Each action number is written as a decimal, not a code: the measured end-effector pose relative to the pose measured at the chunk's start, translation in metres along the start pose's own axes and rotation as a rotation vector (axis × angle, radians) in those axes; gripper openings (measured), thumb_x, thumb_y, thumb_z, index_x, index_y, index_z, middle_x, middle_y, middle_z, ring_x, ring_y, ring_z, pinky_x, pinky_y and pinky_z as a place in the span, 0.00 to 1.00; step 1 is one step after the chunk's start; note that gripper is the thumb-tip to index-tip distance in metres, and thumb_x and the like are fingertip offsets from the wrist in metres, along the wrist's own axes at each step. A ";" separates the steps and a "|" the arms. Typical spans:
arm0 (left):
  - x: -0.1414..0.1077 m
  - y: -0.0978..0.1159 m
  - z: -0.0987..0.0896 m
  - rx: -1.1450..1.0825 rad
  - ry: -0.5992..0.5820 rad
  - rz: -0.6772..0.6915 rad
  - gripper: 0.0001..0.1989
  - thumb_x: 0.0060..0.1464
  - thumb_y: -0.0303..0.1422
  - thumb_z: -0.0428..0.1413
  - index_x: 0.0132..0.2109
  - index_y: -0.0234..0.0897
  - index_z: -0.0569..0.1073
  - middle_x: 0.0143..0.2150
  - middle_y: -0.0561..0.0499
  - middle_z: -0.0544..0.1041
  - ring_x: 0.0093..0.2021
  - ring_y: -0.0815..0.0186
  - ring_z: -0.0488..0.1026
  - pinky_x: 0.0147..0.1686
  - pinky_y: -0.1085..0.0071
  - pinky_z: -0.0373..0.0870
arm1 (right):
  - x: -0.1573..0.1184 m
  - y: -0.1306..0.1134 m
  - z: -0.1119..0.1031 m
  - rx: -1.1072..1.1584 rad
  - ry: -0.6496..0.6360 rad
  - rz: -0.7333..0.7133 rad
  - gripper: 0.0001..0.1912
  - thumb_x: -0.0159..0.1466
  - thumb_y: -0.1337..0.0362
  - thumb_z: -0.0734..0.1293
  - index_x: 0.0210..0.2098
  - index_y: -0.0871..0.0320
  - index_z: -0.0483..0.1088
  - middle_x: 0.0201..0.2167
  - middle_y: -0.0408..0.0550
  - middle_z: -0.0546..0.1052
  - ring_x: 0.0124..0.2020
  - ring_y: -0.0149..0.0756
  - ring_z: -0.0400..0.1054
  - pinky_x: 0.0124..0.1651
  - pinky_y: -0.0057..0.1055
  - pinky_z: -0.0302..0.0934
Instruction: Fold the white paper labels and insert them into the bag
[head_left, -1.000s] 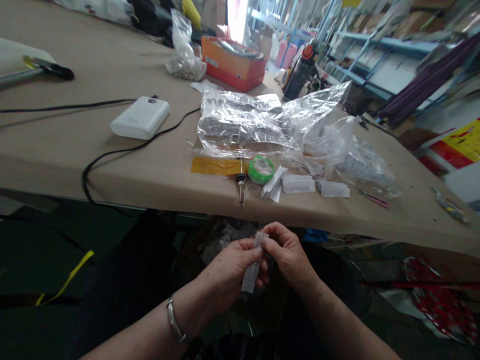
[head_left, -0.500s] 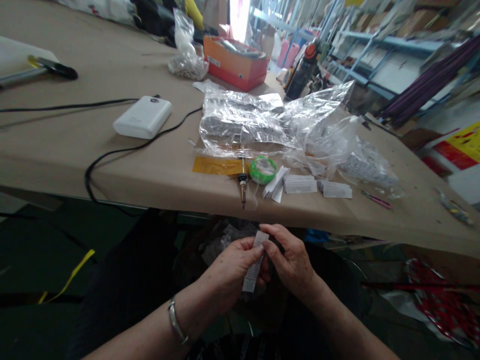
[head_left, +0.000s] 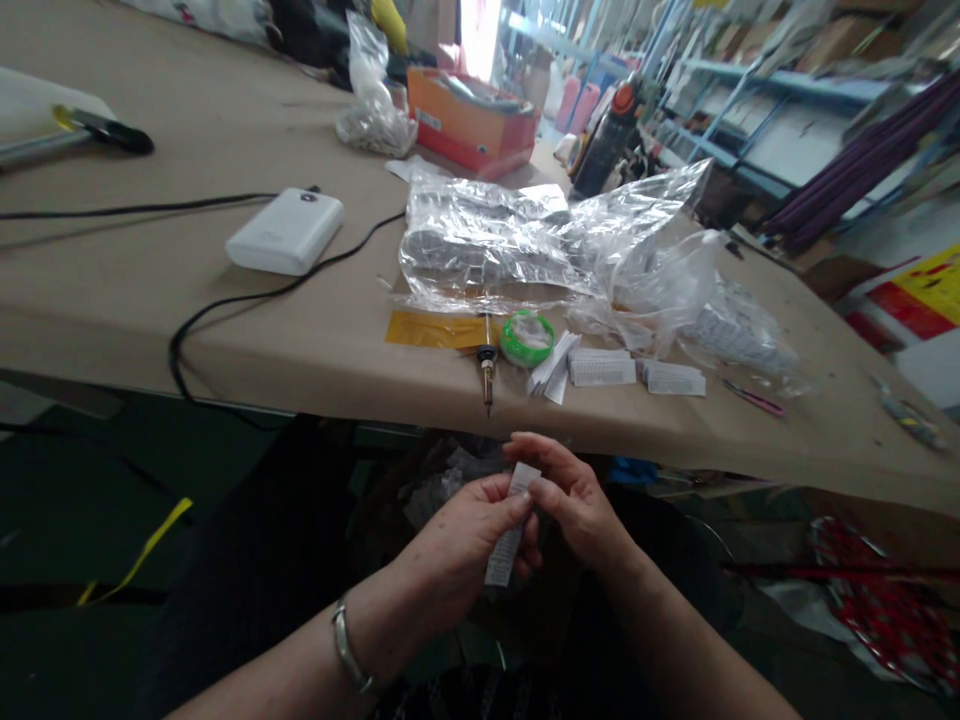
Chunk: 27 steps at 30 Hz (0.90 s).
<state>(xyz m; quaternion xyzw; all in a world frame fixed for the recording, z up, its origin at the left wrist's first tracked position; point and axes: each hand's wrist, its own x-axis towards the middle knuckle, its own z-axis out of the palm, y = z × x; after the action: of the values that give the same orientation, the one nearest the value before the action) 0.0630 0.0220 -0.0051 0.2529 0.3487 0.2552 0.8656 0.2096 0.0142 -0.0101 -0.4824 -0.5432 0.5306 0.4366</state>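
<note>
One narrow white paper strip (head_left: 502, 560), lower centre, pinched in left hand (head_left: 466, 524), likely steadied for right hand (head_left: 587, 508), loosely parted

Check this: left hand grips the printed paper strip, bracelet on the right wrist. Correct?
Wrong wrist: the head view shows the bracelet on the left one. The left hand does grip the printed paper strip.
</note>
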 end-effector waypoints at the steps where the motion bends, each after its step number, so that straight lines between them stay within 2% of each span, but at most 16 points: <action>1: 0.000 0.001 0.000 -0.003 0.011 0.000 0.08 0.49 0.35 0.58 0.33 0.33 0.70 0.21 0.54 0.69 0.19 0.73 0.67 0.20 0.77 0.61 | -0.001 -0.001 0.001 -0.138 0.035 -0.081 0.20 0.61 0.58 0.64 0.53 0.50 0.66 0.49 0.48 0.71 0.50 0.39 0.66 0.53 0.37 0.60; 4: 0.000 0.004 0.001 -0.003 0.049 -0.001 0.09 0.46 0.32 0.60 0.35 0.32 0.71 0.21 0.55 0.69 0.18 0.73 0.66 0.19 0.78 0.60 | -0.004 -0.003 0.004 -0.495 0.041 -0.246 0.19 0.63 0.59 0.63 0.53 0.51 0.67 0.50 0.50 0.70 0.52 0.42 0.63 0.55 0.40 0.58; 6: 0.000 0.005 0.001 -0.013 0.057 0.001 0.09 0.46 0.32 0.60 0.35 0.32 0.71 0.20 0.55 0.69 0.17 0.73 0.65 0.18 0.78 0.60 | -0.006 -0.002 0.004 -0.566 0.041 -0.278 0.20 0.64 0.60 0.62 0.55 0.52 0.64 0.50 0.51 0.70 0.52 0.42 0.63 0.55 0.39 0.58; 10: 0.000 0.003 0.000 -0.050 0.031 0.025 0.10 0.49 0.35 0.59 0.34 0.33 0.70 0.20 0.56 0.68 0.18 0.73 0.65 0.19 0.78 0.60 | -0.006 -0.002 0.003 -0.463 0.147 -0.223 0.24 0.64 0.61 0.61 0.60 0.52 0.57 0.48 0.49 0.71 0.48 0.38 0.67 0.53 0.36 0.60; 12: 0.000 0.003 0.000 -0.049 0.039 0.040 0.10 0.49 0.35 0.59 0.34 0.33 0.70 0.20 0.55 0.68 0.19 0.73 0.66 0.19 0.78 0.60 | -0.005 -0.003 0.003 -0.424 0.147 -0.173 0.21 0.64 0.61 0.61 0.57 0.53 0.61 0.45 0.48 0.73 0.45 0.37 0.69 0.50 0.35 0.62; 15: -0.001 0.003 -0.001 -0.025 0.071 0.061 0.09 0.50 0.35 0.58 0.34 0.33 0.70 0.20 0.55 0.68 0.19 0.74 0.65 0.19 0.79 0.59 | -0.003 -0.004 0.005 -0.409 0.074 -0.108 0.15 0.64 0.61 0.61 0.49 0.55 0.68 0.41 0.47 0.75 0.41 0.37 0.70 0.47 0.33 0.63; 20: -0.001 0.004 -0.003 -0.021 0.086 0.062 0.08 0.52 0.35 0.57 0.34 0.33 0.70 0.21 0.55 0.68 0.19 0.73 0.66 0.19 0.79 0.59 | -0.001 -0.001 0.009 -0.277 0.138 -0.063 0.18 0.64 0.61 0.62 0.54 0.53 0.63 0.41 0.45 0.74 0.40 0.34 0.70 0.44 0.30 0.63; 23: -0.002 0.005 -0.003 -0.015 0.081 0.073 0.09 0.52 0.36 0.57 0.35 0.33 0.70 0.21 0.55 0.68 0.20 0.73 0.65 0.19 0.79 0.59 | -0.001 -0.002 0.010 -0.262 0.184 -0.128 0.12 0.64 0.63 0.62 0.47 0.53 0.66 0.37 0.44 0.73 0.37 0.33 0.69 0.42 0.29 0.62; 27: -0.003 0.006 -0.003 0.007 0.093 0.086 0.10 0.50 0.36 0.58 0.33 0.33 0.69 0.21 0.55 0.68 0.20 0.73 0.65 0.20 0.79 0.59 | 0.001 -0.008 0.010 -0.417 0.196 -0.328 0.03 0.62 0.68 0.63 0.34 0.56 0.69 0.36 0.45 0.70 0.39 0.33 0.67 0.43 0.30 0.61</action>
<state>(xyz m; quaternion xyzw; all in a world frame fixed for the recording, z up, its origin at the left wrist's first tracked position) 0.0575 0.0250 -0.0015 0.2585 0.3781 0.3026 0.8358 0.1992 0.0142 -0.0025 -0.5165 -0.6665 0.2804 0.4586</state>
